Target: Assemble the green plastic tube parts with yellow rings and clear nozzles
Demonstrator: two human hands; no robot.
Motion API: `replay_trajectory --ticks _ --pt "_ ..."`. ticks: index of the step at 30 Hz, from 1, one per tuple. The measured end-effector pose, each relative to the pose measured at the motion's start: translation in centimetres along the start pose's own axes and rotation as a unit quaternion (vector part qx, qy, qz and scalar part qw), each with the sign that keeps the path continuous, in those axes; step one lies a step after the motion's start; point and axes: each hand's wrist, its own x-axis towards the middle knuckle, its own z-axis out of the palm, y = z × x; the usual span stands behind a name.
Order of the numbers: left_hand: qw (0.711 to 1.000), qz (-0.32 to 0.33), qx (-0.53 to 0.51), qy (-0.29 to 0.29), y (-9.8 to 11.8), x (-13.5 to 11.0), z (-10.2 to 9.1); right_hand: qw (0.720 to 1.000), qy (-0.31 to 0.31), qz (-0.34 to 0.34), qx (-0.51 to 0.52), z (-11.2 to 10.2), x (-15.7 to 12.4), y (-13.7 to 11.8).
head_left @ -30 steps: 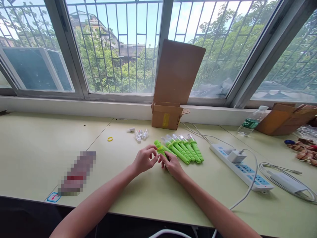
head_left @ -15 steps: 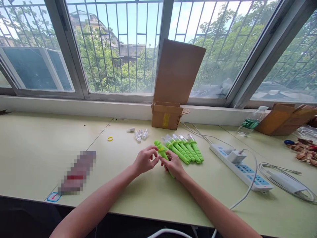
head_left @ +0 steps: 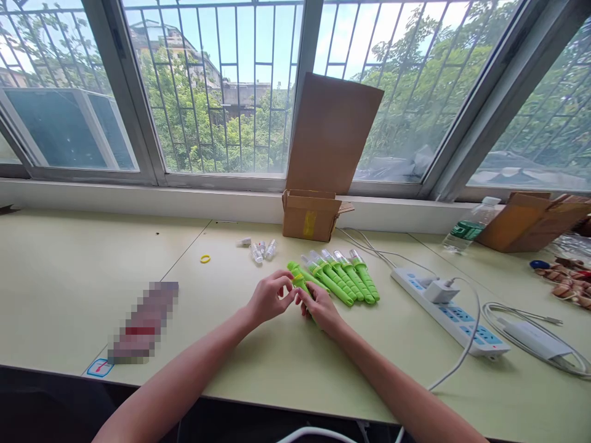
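Note:
My right hand (head_left: 321, 307) is closed around a ribbed green plastic handle (head_left: 301, 284), whose lower part is hidden by the fingers. Around its upper end shows a yellow ring (head_left: 296, 278), pinched by the fingertips of my left hand (head_left: 271, 298). Just behind lies another green handle (head_left: 318, 280), without a clear cap in sight. To its right several green handles with clear caps (head_left: 344, 277) lie side by side. Small clear plastic caps (head_left: 263, 251) are grouped beyond my left hand. A loose yellow ring (head_left: 205, 259) rests farther left.
An open cardboard box (head_left: 307, 215) stands against the window ledge. On the right are a power strip (head_left: 455, 314) with plugged-in cables, a coiled charger (head_left: 533, 337), a plastic bottle (head_left: 470, 226) and another box (head_left: 530, 223). A pixelated object (head_left: 145, 323) lies at left.
The held green handle has shifted and tilted slightly within my right hand, showing less of its tip. My left fingers stay at its yellow ring. Other things have not moved.

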Motion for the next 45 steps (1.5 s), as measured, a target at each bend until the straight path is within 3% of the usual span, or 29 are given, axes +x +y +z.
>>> replay_trajectory --ticks 21,35,45 --pt "1.000 -0.010 0.014 -0.017 -0.3 -0.1 0.2 0.996 0.078 0.048 0.016 -0.2 -0.2 -0.3" --pt "1.000 0.009 0.028 0.009 -0.1 -0.4 0.0 1.000 0.003 0.019 0.001 -0.8 0.1 -0.7" --pt "0.997 0.045 0.053 0.018 0.2 -0.5 0.0 1.000 0.002 0.020 -0.002 -0.6 0.0 -0.8"
